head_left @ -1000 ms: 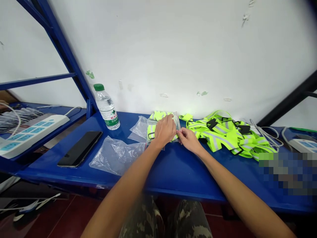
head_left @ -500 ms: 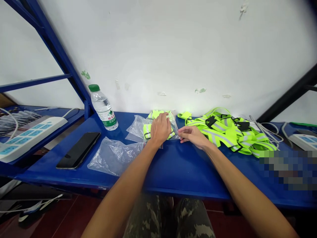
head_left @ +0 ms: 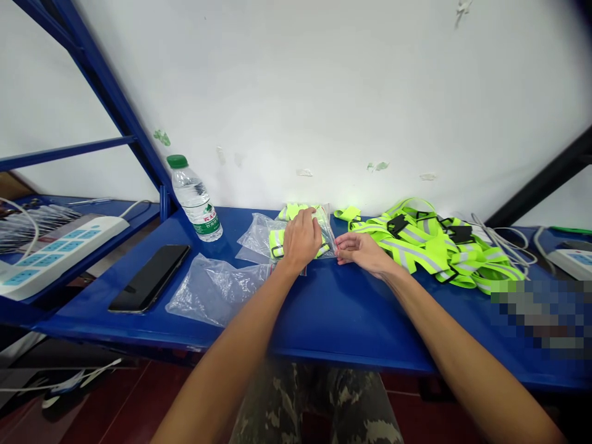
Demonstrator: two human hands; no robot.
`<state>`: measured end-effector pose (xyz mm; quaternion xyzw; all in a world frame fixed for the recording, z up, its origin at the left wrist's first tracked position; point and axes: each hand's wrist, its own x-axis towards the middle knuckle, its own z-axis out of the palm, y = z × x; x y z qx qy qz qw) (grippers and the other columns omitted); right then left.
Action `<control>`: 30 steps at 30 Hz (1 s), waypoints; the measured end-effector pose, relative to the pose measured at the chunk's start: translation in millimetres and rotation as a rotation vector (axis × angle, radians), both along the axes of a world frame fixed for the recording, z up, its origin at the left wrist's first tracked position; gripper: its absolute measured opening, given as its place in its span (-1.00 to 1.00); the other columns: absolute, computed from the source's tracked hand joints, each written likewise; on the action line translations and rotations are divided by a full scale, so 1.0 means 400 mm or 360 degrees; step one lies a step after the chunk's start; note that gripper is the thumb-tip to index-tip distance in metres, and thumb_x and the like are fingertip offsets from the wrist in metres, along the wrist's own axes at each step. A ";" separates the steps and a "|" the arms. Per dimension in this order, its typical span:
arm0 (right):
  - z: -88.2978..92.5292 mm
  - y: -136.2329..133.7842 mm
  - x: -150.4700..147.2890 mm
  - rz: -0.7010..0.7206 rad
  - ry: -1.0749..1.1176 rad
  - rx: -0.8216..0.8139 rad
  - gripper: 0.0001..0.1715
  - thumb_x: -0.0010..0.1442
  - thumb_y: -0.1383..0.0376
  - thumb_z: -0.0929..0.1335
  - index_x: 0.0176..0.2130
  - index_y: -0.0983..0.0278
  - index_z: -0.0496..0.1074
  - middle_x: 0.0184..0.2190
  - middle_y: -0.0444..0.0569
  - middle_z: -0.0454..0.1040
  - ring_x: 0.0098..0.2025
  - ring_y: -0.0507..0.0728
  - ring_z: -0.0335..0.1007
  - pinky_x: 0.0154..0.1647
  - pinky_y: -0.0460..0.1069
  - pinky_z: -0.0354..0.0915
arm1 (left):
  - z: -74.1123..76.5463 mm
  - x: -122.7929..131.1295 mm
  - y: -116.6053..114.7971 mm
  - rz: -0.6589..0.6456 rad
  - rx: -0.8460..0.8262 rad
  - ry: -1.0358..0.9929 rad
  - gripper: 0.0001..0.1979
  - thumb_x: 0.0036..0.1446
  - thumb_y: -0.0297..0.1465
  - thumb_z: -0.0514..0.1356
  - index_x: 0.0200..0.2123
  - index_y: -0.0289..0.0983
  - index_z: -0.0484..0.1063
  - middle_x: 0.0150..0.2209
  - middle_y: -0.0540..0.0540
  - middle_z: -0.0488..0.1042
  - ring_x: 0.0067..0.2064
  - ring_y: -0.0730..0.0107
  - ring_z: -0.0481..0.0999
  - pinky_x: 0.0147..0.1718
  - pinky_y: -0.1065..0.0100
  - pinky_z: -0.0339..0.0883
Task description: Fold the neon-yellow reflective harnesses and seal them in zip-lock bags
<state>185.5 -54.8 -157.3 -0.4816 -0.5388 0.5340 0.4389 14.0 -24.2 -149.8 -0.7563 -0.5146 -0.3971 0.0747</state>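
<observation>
Two hands meet on one clear bag (head_left: pixel 326 234) that lies on the blue shelf (head_left: pixel 333 308), at the middle of its far half, close to the white wall. Inside the bag sits a folded neon-yellow reflective strap (head_left: pixel 276 242) with a grey stripe. The left hand (head_left: pixel 301 239) lies over the bag, palm down, its fingers curled close together over the far part and holding it against the shelf. The right hand (head_left: pixel 361 251) is at three o'clock of the bag, narrowed to a pinch, and its fingertips (head_left: pixel 339 249) grip the bag's right edge. At twelve o'clock, just behind the left hand, more neon strap (head_left: pixel 292 211) shows in clear plastic. At nine o'clock, partly under the held bag, lies a flat clear bag (head_left: pixel 256 233) with nothing visible in it, and at seven o'clock a larger crumpled clear bag (head_left: pixel 215 290) looks empty too. At three o'clock, just beyond the right hand, a loose pile of reflective straps (head_left: pixel 430 250) with black buckles spreads along the wall. A water bottle (head_left: pixel 195 200) with a green cap stands upright at ten o'clock; its fill level cannot be told. A dark phone (head_left: pixel 150 277) lies flat at eight o'clock, well apart from the bags.
</observation>
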 end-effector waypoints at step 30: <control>-0.025 0.005 -0.006 -0.0049 -0.0093 0.0095 -0.58 -0.21 0.41 0.49 -0.39 0.22 0.23 -0.61 -0.24 0.40 -0.57 0.01 0.38 -0.53 -0.06 0.40 | -0.008 0.002 0.009 -0.0024 0.0056 -0.0081 -0.72 0.30 -0.41 -0.03 0.04 -0.31 0.29 -0.04 -0.21 0.48 -0.04 0.19 0.48 -0.07 0.23 0.31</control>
